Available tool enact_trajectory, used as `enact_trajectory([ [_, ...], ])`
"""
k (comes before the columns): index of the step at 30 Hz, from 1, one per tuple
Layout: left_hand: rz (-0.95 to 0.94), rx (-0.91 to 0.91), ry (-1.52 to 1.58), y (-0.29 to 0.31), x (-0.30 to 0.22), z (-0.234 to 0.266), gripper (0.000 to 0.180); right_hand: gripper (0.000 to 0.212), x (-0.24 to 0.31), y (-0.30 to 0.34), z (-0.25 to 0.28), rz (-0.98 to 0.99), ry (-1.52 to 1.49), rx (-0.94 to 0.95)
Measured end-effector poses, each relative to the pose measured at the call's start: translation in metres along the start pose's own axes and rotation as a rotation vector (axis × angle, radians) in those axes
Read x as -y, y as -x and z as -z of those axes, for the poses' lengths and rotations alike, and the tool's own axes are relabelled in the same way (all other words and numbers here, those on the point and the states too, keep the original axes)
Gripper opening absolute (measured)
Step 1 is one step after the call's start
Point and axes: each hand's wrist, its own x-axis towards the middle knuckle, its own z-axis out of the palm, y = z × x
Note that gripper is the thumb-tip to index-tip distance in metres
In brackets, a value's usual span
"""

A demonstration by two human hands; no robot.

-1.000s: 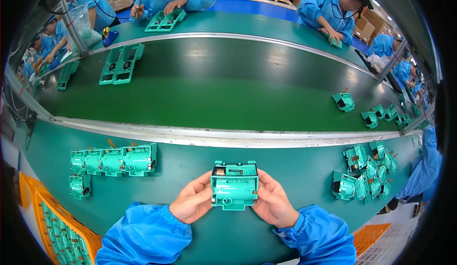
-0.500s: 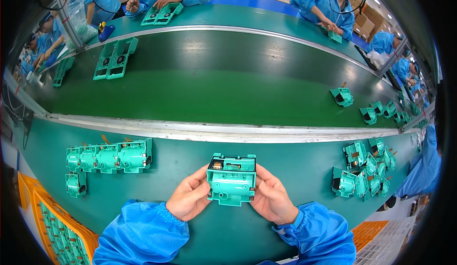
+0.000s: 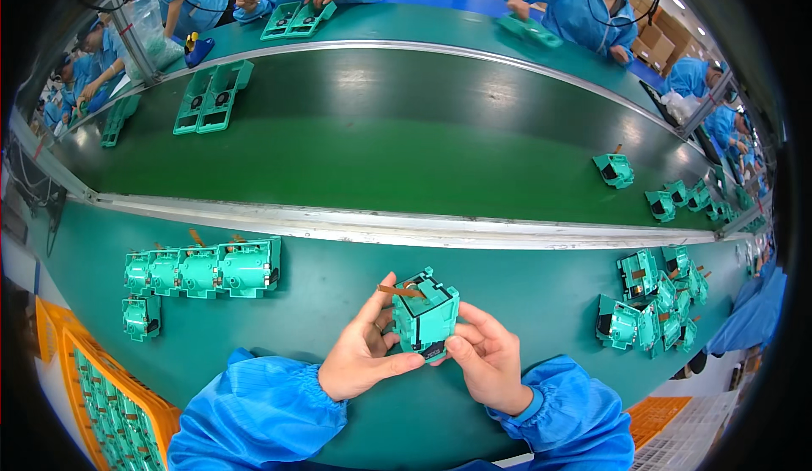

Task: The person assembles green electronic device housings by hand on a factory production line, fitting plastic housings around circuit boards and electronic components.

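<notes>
Left hand [image 3: 359, 361] and right hand [image 3: 489, 361] clasp the green plastic housing [image 3: 429, 317]; avoid bending the brown strip [image 3: 397, 291] nearer the left.

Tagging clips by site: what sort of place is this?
Probably a factory assembly line: a long conveyor-like belt, co-workers in matching blue smocks on its far side, and batches of similar green units on the near workbench.

A head-worn fisheye looks down and forward across the worktable [image 3: 338, 272].
</notes>
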Motion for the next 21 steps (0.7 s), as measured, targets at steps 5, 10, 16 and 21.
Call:
enact_trajectory([
  [5,-0.141,-0.024,-0.187,0.004,0.0,-0.003,0.092,0.033,-0.008,0.007,0.003,0.166,0.243,0.033],
  [10,-0.43,-0.015,-0.505,0.009,0.002,0.006,0.096,0.022,-0.016,0.009,0.007,0.266,0.198,0.049],
  [16,0.071,-0.049,0.023,0.004,-0.012,0.003,0.087,0.057,-0.01,0.0,0.011,0.488,0.344,0.018],
  [21,0.297,0.231,0.738,0.018,0.021,0.028,0.077,0.096,-0.001,-0.004,0.009,0.559,0.875,0.175],
])
